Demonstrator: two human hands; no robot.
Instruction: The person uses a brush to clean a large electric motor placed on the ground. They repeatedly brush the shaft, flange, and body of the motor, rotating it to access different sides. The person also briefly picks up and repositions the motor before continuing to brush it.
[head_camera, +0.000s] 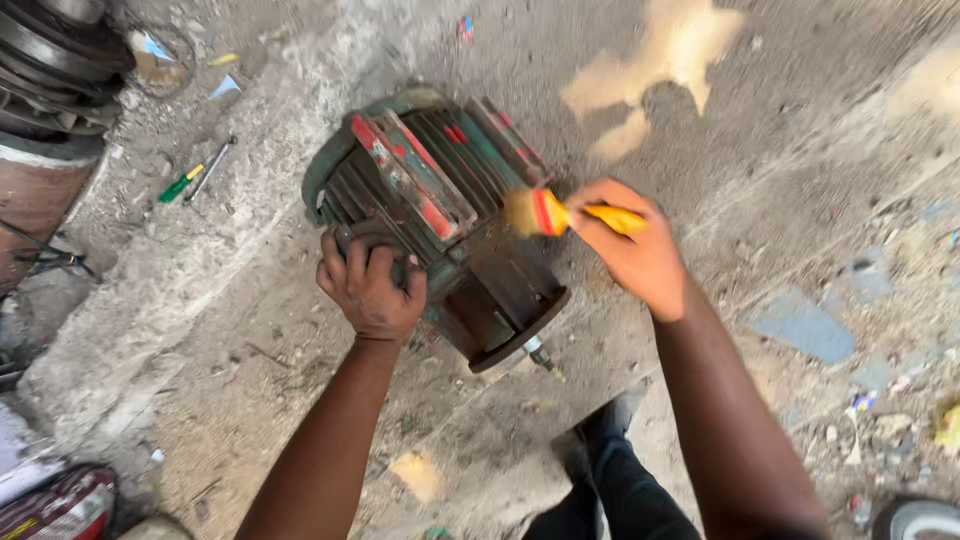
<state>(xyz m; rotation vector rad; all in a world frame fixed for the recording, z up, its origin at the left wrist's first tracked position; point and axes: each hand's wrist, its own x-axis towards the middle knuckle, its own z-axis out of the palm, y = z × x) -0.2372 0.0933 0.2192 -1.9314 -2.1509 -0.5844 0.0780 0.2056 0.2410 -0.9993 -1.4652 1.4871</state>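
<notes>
An old finned electric motor (440, 200), green and red with worn paint, lies on its side on the dusty concrete ground, its shaft end (537, 352) pointing toward me. My left hand (370, 285) grips the motor's left underside, fingers curled over the fins. My right hand (630, 245) holds a yellow-handled paintbrush (560, 213) with a red ferrule. The blurred bristles touch the motor's right side.
A green-handled screwdriver (195, 175) lies on a raised concrete strip to the left. Stacked dark round parts (55, 60) sit at the top left. My dark-trousered leg (610, 470) is below the motor. Scraps and debris litter the ground at right.
</notes>
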